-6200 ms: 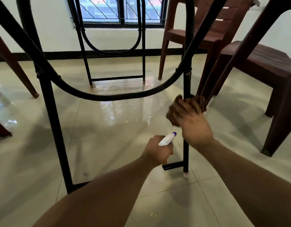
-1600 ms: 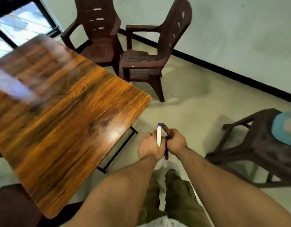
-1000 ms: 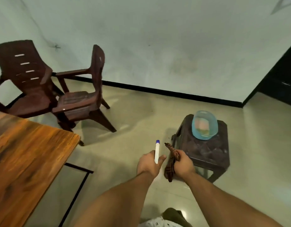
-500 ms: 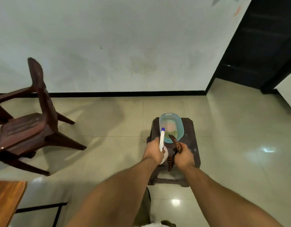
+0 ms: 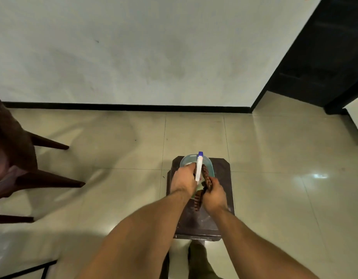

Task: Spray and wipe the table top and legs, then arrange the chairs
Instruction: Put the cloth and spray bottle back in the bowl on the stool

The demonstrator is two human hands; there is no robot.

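Note:
My left hand [image 5: 183, 181] grips a white spray bottle [image 5: 198, 168] with a blue nozzle tip that points up and away. My right hand [image 5: 214, 193] holds a brown patterned cloth [image 5: 205, 176] whose loose end hangs down between my wrists. Both hands are over a dark brown plastic stool [image 5: 224, 178]. A light blue plastic basin [image 5: 211, 167] sits on the stool, partly hidden by my hands. A brown plastic chair [image 5: 15, 164] stands at the left edge. A black bar of the table frame [image 5: 29, 268] shows at the bottom left.
A pale wall with a black skirting [image 5: 123, 107] runs across the back. A dark doorway [image 5: 319, 57] opens at the upper right. Glossy beige floor tiles [image 5: 284, 178] spread around the stool. My green trouser leg [image 5: 200, 260] shows below the stool.
I have turned away from the table and come up to the stool. The wooden table top has left the view, and my hands with bottle and cloth are now over the basin.

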